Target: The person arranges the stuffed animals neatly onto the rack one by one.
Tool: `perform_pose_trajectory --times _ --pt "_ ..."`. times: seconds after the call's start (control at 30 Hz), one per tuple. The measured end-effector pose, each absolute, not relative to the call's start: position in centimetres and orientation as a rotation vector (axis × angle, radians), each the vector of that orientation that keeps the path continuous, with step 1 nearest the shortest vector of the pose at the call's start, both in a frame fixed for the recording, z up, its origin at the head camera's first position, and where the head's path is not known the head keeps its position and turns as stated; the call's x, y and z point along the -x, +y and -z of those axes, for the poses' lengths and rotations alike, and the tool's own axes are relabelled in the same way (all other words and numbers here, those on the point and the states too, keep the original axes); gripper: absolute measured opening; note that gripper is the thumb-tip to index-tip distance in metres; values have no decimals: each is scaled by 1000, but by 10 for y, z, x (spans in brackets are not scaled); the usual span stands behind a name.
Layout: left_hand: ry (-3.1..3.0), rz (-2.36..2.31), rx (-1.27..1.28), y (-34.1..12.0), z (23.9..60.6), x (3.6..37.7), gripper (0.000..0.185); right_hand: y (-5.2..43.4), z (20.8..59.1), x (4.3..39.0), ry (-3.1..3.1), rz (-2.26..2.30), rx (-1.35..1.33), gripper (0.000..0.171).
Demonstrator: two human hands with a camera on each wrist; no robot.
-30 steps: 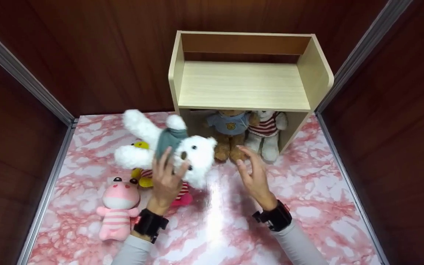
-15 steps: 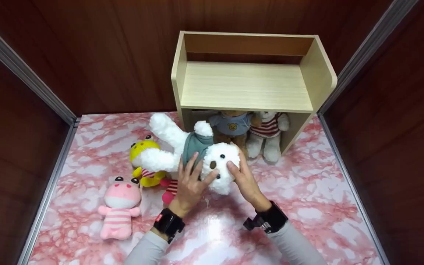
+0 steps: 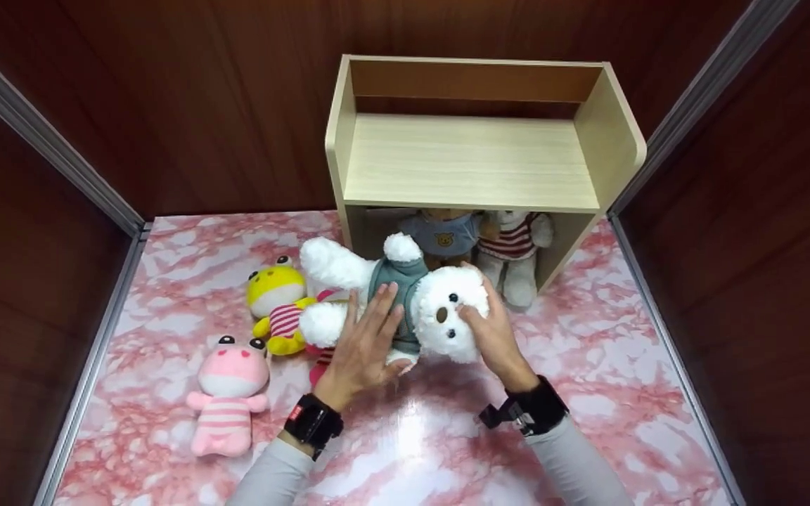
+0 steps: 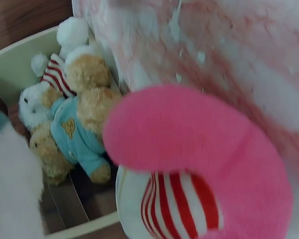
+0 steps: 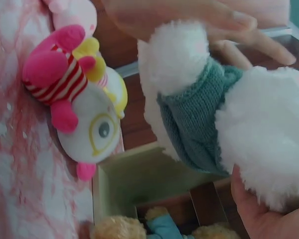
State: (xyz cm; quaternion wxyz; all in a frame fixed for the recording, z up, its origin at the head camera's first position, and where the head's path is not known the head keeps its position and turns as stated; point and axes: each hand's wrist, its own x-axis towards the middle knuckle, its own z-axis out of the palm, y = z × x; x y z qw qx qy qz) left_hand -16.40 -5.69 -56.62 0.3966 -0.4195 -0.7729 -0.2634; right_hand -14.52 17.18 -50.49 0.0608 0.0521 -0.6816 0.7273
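**Head view: white plush bear held above the bench**

Head view: the white plush bear (image 3: 405, 302) in a teal sweater is held over the bench (image 3: 588, 393), before the wooden shelf unit (image 3: 468, 161). Left hand (image 3: 363, 344) lies flat-fingered on the torso; right hand (image 3: 493, 337) cups the head. Long axis lies left-right, head pointing right, face toward the camera. Judged light, soft, compressible; the torso offers the firmest hold.

Right wrist view: right hand (image 5: 259, 209) cradles the head (image 5: 269, 144).

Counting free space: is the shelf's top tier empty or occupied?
Empty. The top tier of the wooden shelf shows only bare board; the brown bear and the striped white bear sit underneath it.
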Motion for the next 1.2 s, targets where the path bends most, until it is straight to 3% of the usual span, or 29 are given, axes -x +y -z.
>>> perform_pose_trajectory --times 0.23,0.5,0.77,0.83,1.03,1.2 --pt "-2133 532 915 -68 555 167 66 183 496 152 -2117 -2147 -221 68" --pt "-2403 293 757 -79 545 175 102 194 469 154 -2292 -1904 -434 69" --pt "-2729 712 829 -81 545 172 108 192 451 149 -2525 -1759 -719 72" --pt "-2812 868 804 -80 546 171 104 191 449 151 -2540 -1757 -739 74" --pt "-2707 1227 758 -74 565 174 56 183 446 162 -2493 -1771 -668 73" --pt "-2580 1541 550 -72 586 175 51 173 455 170 -2379 -1822 -585 63"
